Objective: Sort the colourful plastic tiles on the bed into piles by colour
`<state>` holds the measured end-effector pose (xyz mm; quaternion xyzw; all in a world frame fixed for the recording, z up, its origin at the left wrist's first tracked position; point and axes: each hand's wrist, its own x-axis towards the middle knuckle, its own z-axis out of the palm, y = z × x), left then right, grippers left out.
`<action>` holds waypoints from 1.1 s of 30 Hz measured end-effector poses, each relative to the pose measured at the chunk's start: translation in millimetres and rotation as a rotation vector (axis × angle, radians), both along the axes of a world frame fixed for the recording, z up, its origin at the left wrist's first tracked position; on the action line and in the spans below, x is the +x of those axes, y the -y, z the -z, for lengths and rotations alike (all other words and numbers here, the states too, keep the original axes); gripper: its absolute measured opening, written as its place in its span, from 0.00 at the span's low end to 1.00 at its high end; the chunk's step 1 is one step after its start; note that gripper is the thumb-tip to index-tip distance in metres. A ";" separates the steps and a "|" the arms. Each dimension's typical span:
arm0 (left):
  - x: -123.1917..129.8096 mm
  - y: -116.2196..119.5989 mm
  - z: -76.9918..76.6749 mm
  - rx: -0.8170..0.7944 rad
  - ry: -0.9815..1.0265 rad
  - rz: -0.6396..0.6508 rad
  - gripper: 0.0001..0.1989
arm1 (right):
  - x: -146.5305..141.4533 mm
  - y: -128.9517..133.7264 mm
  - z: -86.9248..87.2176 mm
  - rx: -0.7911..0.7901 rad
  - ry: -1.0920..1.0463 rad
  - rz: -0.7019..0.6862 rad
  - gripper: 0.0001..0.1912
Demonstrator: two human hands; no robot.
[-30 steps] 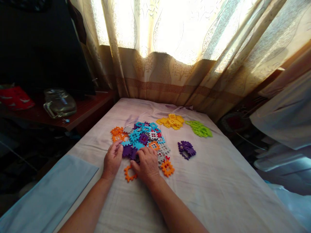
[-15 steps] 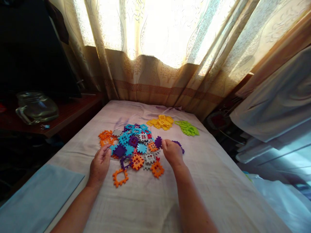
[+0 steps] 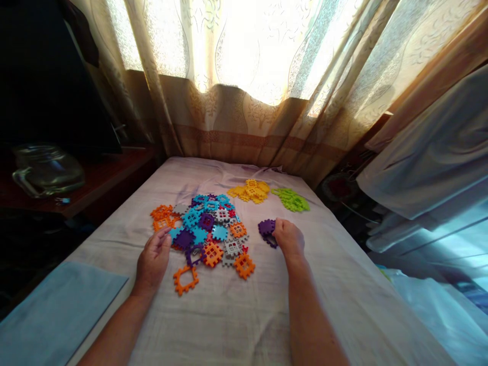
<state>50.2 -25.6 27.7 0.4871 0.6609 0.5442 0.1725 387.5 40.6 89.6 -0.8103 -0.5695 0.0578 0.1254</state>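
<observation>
My right hand (image 3: 290,238) pinches a solid purple toothed building tile (image 3: 266,226) by its edge, on the right side of the bed sheet. Just below that tile lies a purple frame tile (image 3: 271,241), partly covered by it. On the left, my left hand (image 3: 153,258) rests with loosely bent fingers at the near-left edge of a mixed pile, nothing visibly held. In this pile are blue tiles (image 3: 199,235), grey tiles (image 3: 232,248), a purple window tile (image 3: 206,222) and orange tiles (image 3: 213,254). An orange frame tile (image 3: 186,280) lies nearest to me.
Farther back sit a yellow tile heap (image 3: 250,191) and a green tile heap (image 3: 292,200). A light-blue flat sheet (image 3: 64,310) lies at the left edge. A glass jug (image 3: 49,170) stands on the dark side table. Curtains (image 3: 229,117) hang behind.
My right hand has carried the purple tile rightward, away from the mixed pile to the other purple tile. My left hand has stayed beside the pile. The view has shifted slightly.
</observation>
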 end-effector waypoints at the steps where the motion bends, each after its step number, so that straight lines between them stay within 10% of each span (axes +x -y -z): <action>1: 0.4 0.2 -0.4 0.007 -0.002 0.001 0.23 | 0.0 0.6 -2.0 0.010 -0.016 0.010 0.26; 8: 0.5 0.4 0.0 0.022 0.003 -0.021 0.23 | -45.7 11.3 -8.0 0.101 -0.059 -0.195 0.17; 19: -0.2 0.1 2.1 0.026 0.000 -0.007 0.23 | -132.8 53.5 11.7 0.219 -0.091 -1.091 0.21; 33: 0.3 -0.5 0.6 0.029 0.007 0.008 0.23 | -128.3 42.9 14.1 0.255 -0.162 -1.086 0.04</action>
